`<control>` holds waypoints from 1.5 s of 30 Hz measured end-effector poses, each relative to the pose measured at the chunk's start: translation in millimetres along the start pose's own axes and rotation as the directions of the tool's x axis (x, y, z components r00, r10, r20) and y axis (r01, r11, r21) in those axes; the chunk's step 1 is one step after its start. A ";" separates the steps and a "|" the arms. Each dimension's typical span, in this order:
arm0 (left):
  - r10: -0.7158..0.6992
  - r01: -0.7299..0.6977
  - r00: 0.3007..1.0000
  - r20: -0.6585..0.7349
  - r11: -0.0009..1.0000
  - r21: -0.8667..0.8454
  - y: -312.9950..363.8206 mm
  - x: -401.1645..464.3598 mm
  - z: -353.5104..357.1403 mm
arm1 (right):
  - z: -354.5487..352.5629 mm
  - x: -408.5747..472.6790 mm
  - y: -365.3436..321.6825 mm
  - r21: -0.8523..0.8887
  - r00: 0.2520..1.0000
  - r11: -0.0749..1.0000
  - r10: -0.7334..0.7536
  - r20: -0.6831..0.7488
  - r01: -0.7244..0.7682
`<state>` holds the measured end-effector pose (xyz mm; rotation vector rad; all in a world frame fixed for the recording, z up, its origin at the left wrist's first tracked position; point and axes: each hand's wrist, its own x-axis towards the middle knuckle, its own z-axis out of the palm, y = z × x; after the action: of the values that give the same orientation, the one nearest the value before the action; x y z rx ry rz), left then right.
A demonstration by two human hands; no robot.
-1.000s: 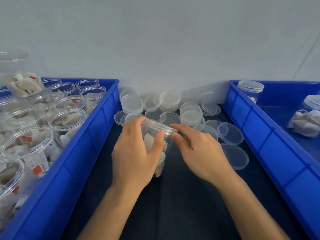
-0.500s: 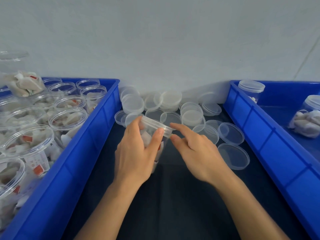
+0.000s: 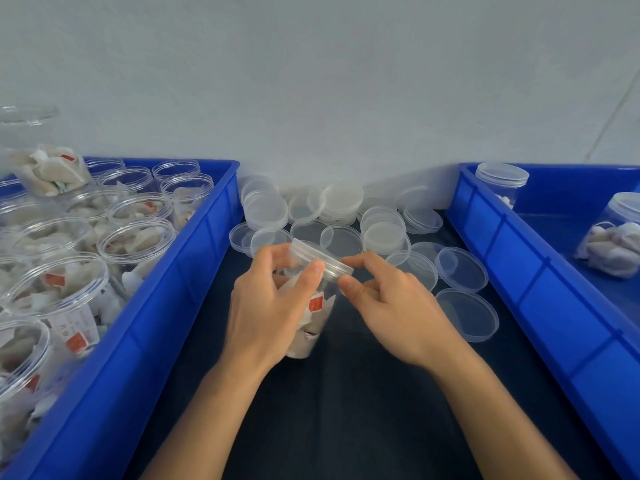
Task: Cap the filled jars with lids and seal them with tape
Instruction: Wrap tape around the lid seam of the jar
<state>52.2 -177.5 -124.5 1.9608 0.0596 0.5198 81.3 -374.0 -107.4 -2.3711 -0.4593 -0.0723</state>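
Clear plastic jar (image 3: 313, 306), filled with white packets, sitting on the dark table (image 3: 346, 410) between the two blue bins (image 3: 166, 306) — now tilting further toward the right than a second ago. Left hand (image 3: 266, 306) wrapping curled fingers round the jar body, thumb up at the lid (image 3: 322, 259). Right hand (image 3: 391, 303) pinching the lid's rim between thumb and forefinger, closer in than before. Lid sitting askew on the mouth, likely being pressed or twisted home — capping nearly done, taping yet to come. Loose lids (image 3: 460, 268) lying just behind.
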 end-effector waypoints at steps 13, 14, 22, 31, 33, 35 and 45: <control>0.100 -0.098 0.995 0.015 0.907 0.409 11.9 -2.3 0.4 | 6.6 -6.1 -13.3 -0.081 0.999 0.996 -0.042 -0.027 0.039; 0.085 -0.081 0.996 0.006 0.919 0.386 9.9 -0.7 -2.2 | 5.8 -5.1 -12.1 -0.027 0.999 0.999 -0.037 0.002 0.037; -0.041 0.047 0.999 -0.032 0.974 0.221 4.0 3.2 -9.2 | 3.8 -5.2 -14.9 -0.121 0.994 0.987 -0.105 -0.010 0.103; -0.130 0.130 0.991 0.019 0.991 -0.009 2.8 2.3 -8.6 | 6.3 -2.6 -7.6 -0.065 0.996 0.994 -0.090 -0.003 0.090; -0.143 0.145 0.988 0.056 0.988 -0.045 3.6 2.6 -9.0 | 6.9 -2.5 -8.3 -0.066 0.996 0.994 -0.083 0.011 0.084; -0.159 0.165 0.984 0.087 0.984 -0.068 3.7 3.9 -10.1 | 7.1 -2.3 -9.0 -0.067 0.997 0.995 -0.074 0.022 0.075; 0.028 -0.034 0.999 0.036 0.981 0.193 5.5 1.4 -10.3 | 3.4 -7.3 -16.9 -0.062 0.998 0.997 -0.057 -0.030 0.055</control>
<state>48.5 -170.7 -115.6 2.1628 0.0601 0.5173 68.3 -362.4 -100.4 -2.4136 -0.5151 -0.1510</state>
